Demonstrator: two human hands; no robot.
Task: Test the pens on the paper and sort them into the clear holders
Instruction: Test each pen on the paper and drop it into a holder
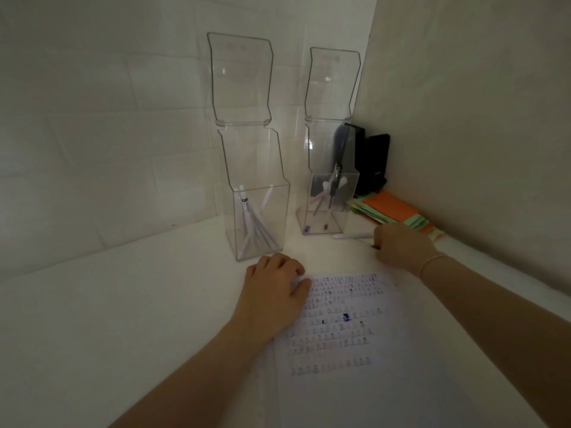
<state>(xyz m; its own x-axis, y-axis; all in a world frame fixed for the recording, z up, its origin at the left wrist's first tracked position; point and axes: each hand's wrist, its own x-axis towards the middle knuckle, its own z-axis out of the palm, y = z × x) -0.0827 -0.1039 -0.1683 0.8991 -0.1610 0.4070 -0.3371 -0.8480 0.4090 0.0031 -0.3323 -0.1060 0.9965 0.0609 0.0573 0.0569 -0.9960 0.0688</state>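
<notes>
A sheet of paper [346,329] with rows of small ink marks lies on the white table. My left hand [272,291] rests on its top left corner, fingers loosely curled, holding nothing. My right hand [398,248] reaches past the paper's top right, and its curled fingers close on the end of a white pen [352,236] lying on the table. The left clear holder [256,217] contains several white pens. The right clear holder [330,205] holds a few mixed pens. Both holders stand upright with tall open backs.
A stack of orange, green and yellow paper notes [395,211] lies by the right wall. A black device [367,162] stands in the corner behind the right holder. White walls close in at the back and right.
</notes>
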